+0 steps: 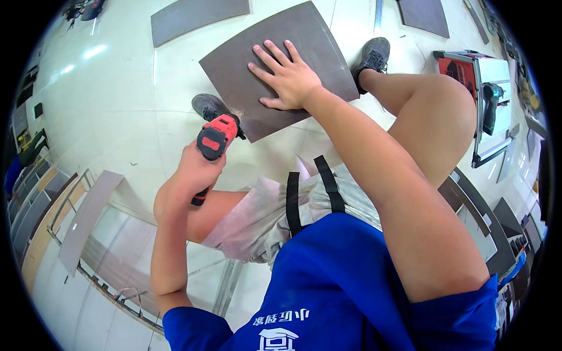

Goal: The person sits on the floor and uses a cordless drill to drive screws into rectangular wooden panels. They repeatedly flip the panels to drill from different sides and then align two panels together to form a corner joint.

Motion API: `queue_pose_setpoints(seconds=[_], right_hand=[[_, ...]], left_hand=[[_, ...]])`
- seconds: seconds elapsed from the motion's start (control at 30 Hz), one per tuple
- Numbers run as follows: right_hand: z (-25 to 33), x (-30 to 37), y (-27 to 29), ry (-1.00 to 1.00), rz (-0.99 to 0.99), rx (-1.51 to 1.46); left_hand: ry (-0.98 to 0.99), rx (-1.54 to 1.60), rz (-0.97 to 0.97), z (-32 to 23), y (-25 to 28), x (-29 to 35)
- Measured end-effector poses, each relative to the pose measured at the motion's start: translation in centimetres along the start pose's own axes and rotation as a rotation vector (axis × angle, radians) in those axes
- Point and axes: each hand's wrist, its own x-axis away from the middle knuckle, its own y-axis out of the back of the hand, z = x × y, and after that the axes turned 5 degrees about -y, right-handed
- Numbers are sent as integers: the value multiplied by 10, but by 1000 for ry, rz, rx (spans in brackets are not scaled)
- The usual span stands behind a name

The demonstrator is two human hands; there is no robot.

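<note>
My left hand (198, 169) is wrapped round the grip of a red and black cordless drill (218, 136). The drill's front end is at the left edge of a dark brown-grey panel (307, 38), close to its near corner. Pale shavings lie on the panel beside it; the bit itself cannot be made out. My right hand (290, 82) lies flat on the panel with its fingers spread. The panel has curved edges in this wide view and sits between my two black shoes, just above the floor.
Another grey panel (196, 20) lies on the floor beyond, and one more (424, 16) at the far right. To the right a red and grey folding stand (468, 73) carries a second, dark green drill (492, 108). Boards and a metal frame (93, 216) stand at the left.
</note>
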Motion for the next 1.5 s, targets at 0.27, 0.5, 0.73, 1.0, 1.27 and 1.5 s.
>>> queue_pose_setpoints(seconds=[0.27,0.5,0.73,1.0,1.27,1.5], right_hand=[[5,-3,3,-5,19,-21],[5,-2,4,-7,21,-44],[4,-3,5,-12,32,-35],[8,-6,10,-18,70,-31],[9,-5,11,-23,86,-31],[7,-7,15,-20,102,-30]], left_hand=[[62,149,1,7,-7,4],[116,200,7,-6,0,18],[-13,326,-157,-24,59,79],[-85,471,-207,-17,65,36],[-93,443,-153,7,47,-21],[-76,446,-135,8,47,-23]])
